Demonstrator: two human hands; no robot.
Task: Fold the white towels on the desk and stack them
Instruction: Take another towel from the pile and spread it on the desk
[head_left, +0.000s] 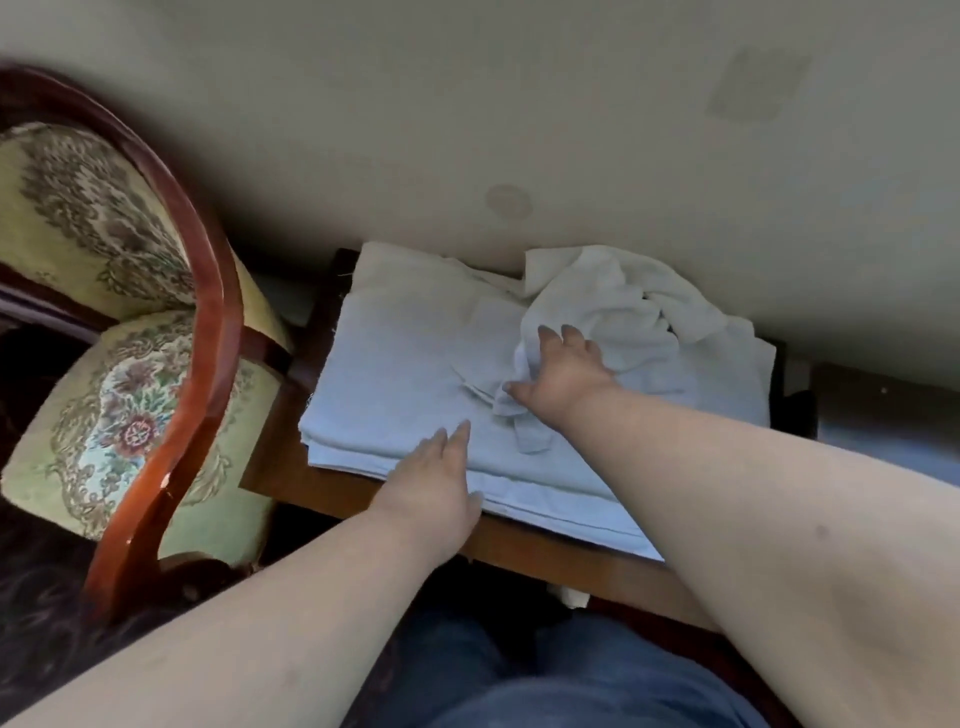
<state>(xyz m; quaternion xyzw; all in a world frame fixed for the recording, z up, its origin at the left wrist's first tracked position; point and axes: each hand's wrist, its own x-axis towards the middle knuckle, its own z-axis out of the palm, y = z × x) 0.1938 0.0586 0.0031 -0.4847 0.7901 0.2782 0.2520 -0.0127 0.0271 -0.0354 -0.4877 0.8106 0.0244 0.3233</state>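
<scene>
Where the desk (519, 545) meets the wall (467, 130), right fingers (545, 335) grip a towel (613, 306), left fingers (452, 439) flat.

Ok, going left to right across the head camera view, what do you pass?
Patterned chair → flat folded towels with the left hand resting open on their near edge → right hand gripping the crumpled towel → bare desk end.
</scene>
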